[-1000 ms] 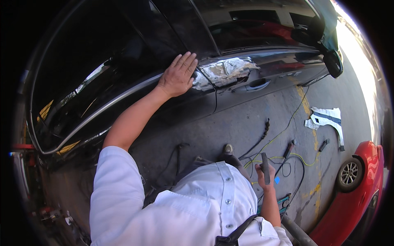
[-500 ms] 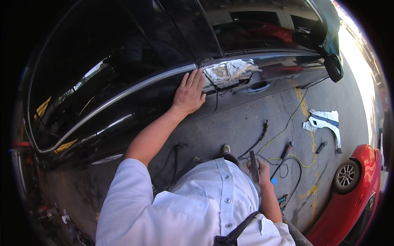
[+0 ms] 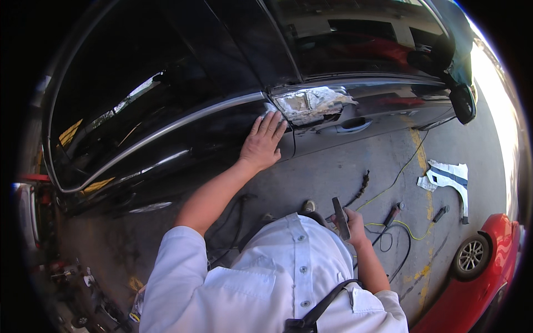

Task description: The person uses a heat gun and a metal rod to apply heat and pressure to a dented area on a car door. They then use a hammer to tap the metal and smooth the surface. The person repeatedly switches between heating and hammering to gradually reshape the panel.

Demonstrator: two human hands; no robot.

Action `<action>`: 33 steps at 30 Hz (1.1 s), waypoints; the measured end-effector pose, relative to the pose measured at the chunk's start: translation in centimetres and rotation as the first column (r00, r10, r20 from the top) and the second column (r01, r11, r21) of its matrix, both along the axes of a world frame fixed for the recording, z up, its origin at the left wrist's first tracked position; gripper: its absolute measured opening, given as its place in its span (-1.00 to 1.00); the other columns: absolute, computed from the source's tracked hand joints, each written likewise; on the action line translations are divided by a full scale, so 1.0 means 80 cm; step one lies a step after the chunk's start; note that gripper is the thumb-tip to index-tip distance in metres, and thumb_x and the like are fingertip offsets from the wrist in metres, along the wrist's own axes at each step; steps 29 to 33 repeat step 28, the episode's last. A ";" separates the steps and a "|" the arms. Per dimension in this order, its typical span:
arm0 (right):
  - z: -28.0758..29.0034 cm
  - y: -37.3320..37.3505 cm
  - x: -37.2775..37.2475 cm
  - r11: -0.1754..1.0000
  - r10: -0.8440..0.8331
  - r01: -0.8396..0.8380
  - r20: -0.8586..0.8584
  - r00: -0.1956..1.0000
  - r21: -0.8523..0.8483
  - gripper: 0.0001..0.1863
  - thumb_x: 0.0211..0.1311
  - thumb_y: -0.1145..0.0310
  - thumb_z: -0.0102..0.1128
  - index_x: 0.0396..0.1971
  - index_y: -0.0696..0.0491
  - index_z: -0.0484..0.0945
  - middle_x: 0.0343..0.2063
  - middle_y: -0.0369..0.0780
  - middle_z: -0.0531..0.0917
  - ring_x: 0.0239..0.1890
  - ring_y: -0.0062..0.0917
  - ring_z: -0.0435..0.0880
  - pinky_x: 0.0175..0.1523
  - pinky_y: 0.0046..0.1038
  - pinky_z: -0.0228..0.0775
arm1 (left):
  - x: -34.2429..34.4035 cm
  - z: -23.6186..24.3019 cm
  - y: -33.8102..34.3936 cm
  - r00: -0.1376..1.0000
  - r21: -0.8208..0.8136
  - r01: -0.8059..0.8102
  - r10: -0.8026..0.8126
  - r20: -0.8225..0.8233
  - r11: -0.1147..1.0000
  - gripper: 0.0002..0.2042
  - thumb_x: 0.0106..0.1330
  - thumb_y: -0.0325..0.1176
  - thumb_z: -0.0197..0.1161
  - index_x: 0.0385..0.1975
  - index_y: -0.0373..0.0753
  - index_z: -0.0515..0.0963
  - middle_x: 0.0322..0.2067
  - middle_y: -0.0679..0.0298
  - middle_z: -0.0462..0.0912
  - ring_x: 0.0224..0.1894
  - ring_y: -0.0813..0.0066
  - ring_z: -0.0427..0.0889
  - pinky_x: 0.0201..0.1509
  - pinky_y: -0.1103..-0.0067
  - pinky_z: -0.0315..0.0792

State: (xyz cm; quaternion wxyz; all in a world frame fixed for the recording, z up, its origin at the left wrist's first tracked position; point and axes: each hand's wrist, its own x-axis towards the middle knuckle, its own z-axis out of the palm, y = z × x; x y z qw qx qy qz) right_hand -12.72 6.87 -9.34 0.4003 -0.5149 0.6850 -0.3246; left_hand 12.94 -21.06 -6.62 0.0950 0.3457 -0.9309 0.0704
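My left hand (image 3: pixel 262 145) lies flat with its fingers spread on the black car's side panel (image 3: pixel 216 141). Its fingertips reach a bare, whitish spot by the door seam. Just right of them, a rough silvery-white patch (image 3: pixel 311 104) covers the upper edge of the neighbouring door, above the door handle (image 3: pixel 354 126). Low beside my body, my right hand (image 3: pixel 355 226) is closed around a long, flat grey bar-shaped tool (image 3: pixel 340 218), held away from the car. Its exact kind is not clear.
Cables and a yellow-green hose (image 3: pixel 397 175) trail over the grey floor, near a corded power tool (image 3: pixel 393 213). A white fender panel (image 3: pixel 448 180) lies to the right. A red car (image 3: pixel 472 288) stands at the lower right; assorted parts (image 3: pixel 100 299) lie at the lower left.
My left hand has slid down the panel and slightly right, exposing the whitish spot above its fingers. The bar in my right hand has shifted slightly up and left and tilts more.
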 end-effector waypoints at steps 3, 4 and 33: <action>-0.007 -0.016 -0.011 0.997 0.078 -0.078 -0.028 0.997 -0.029 -0.67 0.14 0.27 0.43 -0.56 0.18 0.50 -0.68 -0.09 0.51 -0.63 -0.42 0.38 -0.45 -0.33 0.28 | -0.007 0.007 0.009 0.993 0.056 0.046 -0.052 0.110 0.997 -0.26 0.11 -0.16 0.33 0.36 -0.19 0.34 0.46 0.10 0.17 0.54 0.14 0.04 0.58 0.22 -0.09; -0.008 -0.022 -0.014 0.995 0.100 -0.100 -0.007 0.995 -0.013 -0.67 0.14 0.26 0.43 -0.55 0.18 0.50 -0.68 -0.07 0.51 -0.64 -0.40 0.38 -0.45 -0.32 0.29 | -0.004 0.007 0.011 0.978 0.089 0.091 -0.106 0.182 0.992 -0.26 0.10 -0.16 0.34 0.36 -0.17 0.35 0.46 0.10 0.17 0.54 0.14 0.03 0.58 0.21 -0.09; 0.026 -0.180 0.044 0.944 0.322 -0.299 0.203 0.925 -0.138 -0.68 0.24 0.24 0.38 -0.17 0.15 0.60 -0.39 -0.09 0.64 -0.33 -0.52 0.57 -0.17 -0.42 0.47 | -0.099 -0.021 0.162 0.517 0.813 0.570 0.720 -0.464 0.115 -0.54 0.29 -0.24 0.28 0.12 -0.32 0.40 -0.11 0.16 0.59 -0.11 0.38 0.58 0.16 0.39 0.42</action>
